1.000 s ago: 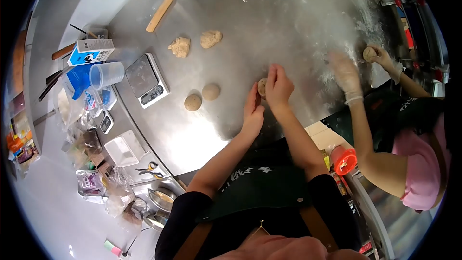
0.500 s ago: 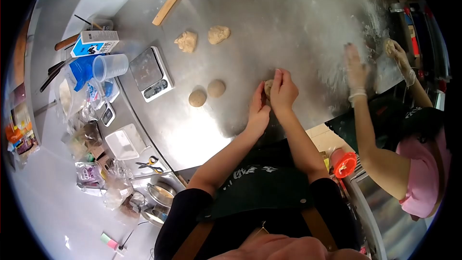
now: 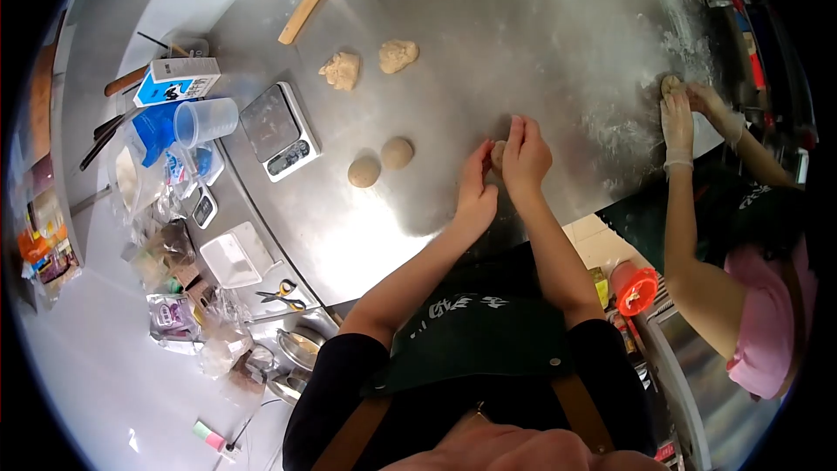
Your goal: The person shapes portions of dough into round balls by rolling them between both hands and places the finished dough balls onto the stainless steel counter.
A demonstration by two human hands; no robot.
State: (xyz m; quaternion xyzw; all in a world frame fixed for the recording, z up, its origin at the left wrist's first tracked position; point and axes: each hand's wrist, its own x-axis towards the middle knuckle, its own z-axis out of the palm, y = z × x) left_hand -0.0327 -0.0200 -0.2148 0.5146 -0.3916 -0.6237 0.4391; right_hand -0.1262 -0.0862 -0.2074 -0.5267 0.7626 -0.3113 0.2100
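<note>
Near the front of the steel worktable (image 3: 540, 61), my two hands are cupped around a small dough ball (image 3: 498, 155), mostly hidden by the fingers. My left hand (image 3: 476, 192) curves against its left side. My right hand (image 3: 527, 159) wraps over its right side, fingers pressed together and pointing away from me. To the left sit two smooth round dough balls, a nearer one (image 3: 364, 172) and a farther one (image 3: 398, 153). Beyond them lie two rough dough lumps, one at left (image 3: 340, 71) and one at right (image 3: 398, 56).
A digital scale (image 3: 281, 131) stands left of the dough balls, with a wooden stick (image 3: 303, 11) farther back. Along the left are a plastic cup (image 3: 206, 121), a white tray (image 3: 236, 255) and scissors (image 3: 281, 295). A gloved co-worker (image 3: 680, 131) handles dough at right on the floured surface.
My hands have shifted slightly to the right and opened a little around the dough ball. The co-worker's hands have come together on their dough. The whole view has shifted slightly.
</note>
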